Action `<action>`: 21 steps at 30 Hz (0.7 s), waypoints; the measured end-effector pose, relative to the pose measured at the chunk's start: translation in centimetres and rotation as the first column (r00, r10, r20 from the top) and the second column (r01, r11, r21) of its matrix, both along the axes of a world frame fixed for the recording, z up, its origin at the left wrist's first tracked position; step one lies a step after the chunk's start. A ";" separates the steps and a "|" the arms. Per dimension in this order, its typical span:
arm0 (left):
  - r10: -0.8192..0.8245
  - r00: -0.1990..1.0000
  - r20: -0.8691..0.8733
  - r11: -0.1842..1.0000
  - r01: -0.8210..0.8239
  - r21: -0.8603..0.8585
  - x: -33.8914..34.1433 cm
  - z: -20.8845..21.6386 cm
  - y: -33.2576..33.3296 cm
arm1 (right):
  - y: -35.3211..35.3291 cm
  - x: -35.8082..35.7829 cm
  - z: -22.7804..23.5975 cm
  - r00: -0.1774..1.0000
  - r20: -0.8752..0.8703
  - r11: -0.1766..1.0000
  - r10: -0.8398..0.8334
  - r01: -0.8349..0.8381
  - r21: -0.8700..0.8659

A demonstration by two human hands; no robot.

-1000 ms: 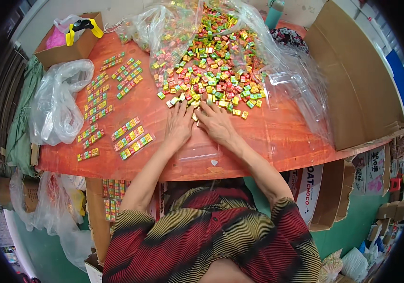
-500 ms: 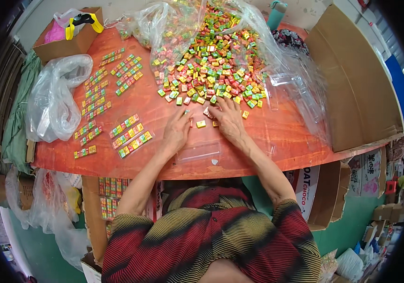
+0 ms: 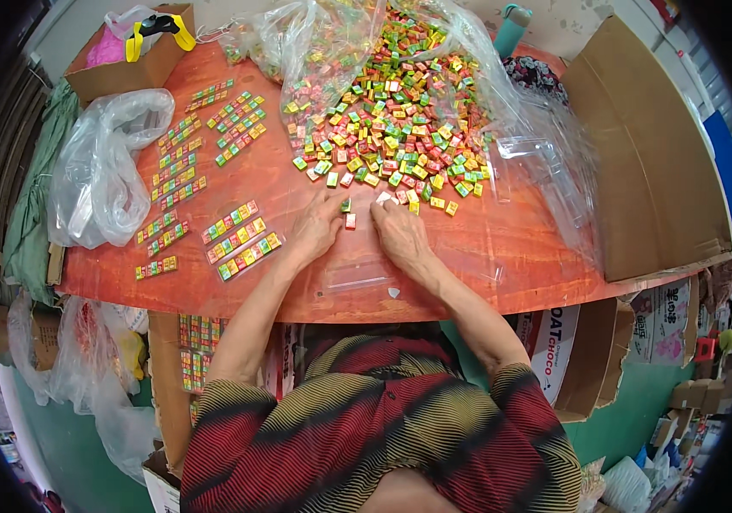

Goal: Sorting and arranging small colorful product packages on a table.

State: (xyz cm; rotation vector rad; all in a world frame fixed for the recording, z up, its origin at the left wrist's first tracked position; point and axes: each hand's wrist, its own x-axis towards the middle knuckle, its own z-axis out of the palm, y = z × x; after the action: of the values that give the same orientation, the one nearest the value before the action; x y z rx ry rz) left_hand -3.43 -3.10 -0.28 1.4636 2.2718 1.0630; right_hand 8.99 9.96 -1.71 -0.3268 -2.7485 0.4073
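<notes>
My left hand (image 3: 317, 226) is over the table with its fingers curled in, their tips at a small green box (image 3: 346, 205). Just below that one lies a small red box (image 3: 349, 222). Across from it my right hand (image 3: 403, 236) has its fingers drawn together, the tips against a pale pink small box (image 3: 384, 197). Both hands stand at the near edge of a big heap of small boxes (image 3: 408, 128) in red, yellow and green. Between my wrists a flat clear plastic tray (image 3: 357, 280) lies on the tabletop.
Neat rows of small boxes (image 3: 242, 239) lie on the left. Beyond them are a crumpled clear bag (image 3: 97, 188) and a carton (image 3: 114, 79). Clear plastic sheeting (image 3: 545, 162) and a tall cardboard box (image 3: 648, 154) are on the right. A teal bottle (image 3: 512, 32) stands behind.
My right hand has come back toward me from the heap's edge, its fingers drawing together. A yellow box between the hands no longer shows there. The view has shifted slightly.
</notes>
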 end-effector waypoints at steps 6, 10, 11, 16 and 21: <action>0.013 0.998 -0.069 1.000 -0.014 -0.019 -0.2 0.6 0.9 | -0.2 -0.3 0.6 0.988 0.050 0.989 -0.146 0.147 -0.025; -0.002 0.996 -0.088 0.997 -0.005 -0.082 -0.9 -0.1 1.0 | 0.1 0.0 1.5 0.984 0.163 0.991 -0.076 0.093 -0.099; -0.011 0.990 -0.140 1.000 0.010 -0.004 -1.0 -0.6 0.6 | 0.2 0.1 1.5 0.984 0.172 0.991 -0.042 0.062 -0.117; 0.011 0.999 0.030 0.995 -0.008 -0.095 -0.1 -0.2 -0.9 | 1.5 1.2 0.4 0.992 0.126 0.996 0.025 -0.013 -0.094; 0.013 1.000 -0.006 0.992 -0.014 -0.127 1.3 0.3 -0.6 | -0.2 1.2 1.4 0.999 0.012 0.992 0.040 -0.038 -0.119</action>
State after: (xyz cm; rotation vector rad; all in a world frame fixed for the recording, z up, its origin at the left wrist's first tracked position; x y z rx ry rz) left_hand -2.14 -3.66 -0.02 1.4043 2.3099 0.9010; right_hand 10.22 9.80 -0.33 -0.3067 -2.7545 0.5823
